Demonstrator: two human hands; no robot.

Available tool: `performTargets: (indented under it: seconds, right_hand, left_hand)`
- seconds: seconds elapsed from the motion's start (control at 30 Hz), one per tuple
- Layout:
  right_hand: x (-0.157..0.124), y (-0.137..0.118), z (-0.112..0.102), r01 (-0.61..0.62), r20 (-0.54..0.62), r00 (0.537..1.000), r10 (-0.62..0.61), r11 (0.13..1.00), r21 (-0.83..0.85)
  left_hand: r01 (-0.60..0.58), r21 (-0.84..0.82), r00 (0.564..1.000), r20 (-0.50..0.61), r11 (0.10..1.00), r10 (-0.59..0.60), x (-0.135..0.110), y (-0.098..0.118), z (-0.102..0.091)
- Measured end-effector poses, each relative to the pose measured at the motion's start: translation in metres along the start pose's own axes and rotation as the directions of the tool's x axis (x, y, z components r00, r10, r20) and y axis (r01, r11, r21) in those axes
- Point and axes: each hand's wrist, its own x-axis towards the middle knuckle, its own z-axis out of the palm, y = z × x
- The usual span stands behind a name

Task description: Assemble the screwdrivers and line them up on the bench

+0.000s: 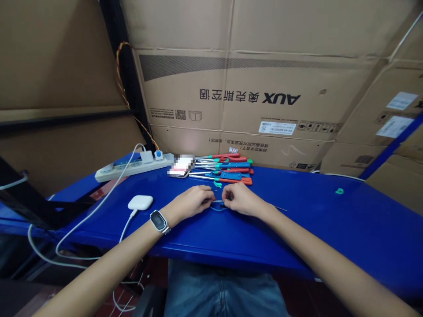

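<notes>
White power strip near cardboard

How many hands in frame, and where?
2: left hand and right hand, close together over the blue table, nearer the camera than the red and blue tools. No others visible.
</notes>
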Motion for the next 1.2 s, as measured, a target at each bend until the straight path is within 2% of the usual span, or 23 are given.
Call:
performTargets:
  seconds: [0.2, 0.67, 0.97, 1.2]
  right_hand:
    - [0.006, 0.011, 0.003, -0.062, 0.028, 0.998, 0.059, 0.993, 0.101]
    - [-0.001, 0.025, -0.002, -0.109, -0.015, 0.994, 0.11, 0.991, 0.074]
    - [-0.005, 0.027, -0.001, -0.113, -0.029, 0.993, 0.115, 0.992, 0.063]
    - [-0.006, 0.024, -0.002, -0.122, -0.029, 0.992, 0.124, 0.991, 0.058]
  left_hand:
    - [-0.043, 0.042, 0.999, 0.025, 0.998, 0.042, -0.006, -0.005, -0.002]
    - [-0.074, 0.03, 0.997, 0.006, 0.997, 0.074, -0.012, -0.007, -0.002]
    - [0.035, -0.045, 0.999, 0.002, 0.998, -0.035, -0.018, -0.004, -0.004]
    - [-0.004, -0.065, 1.0, -0.023, 0.998, 0.002, -0.017, -0.005, 0.0]
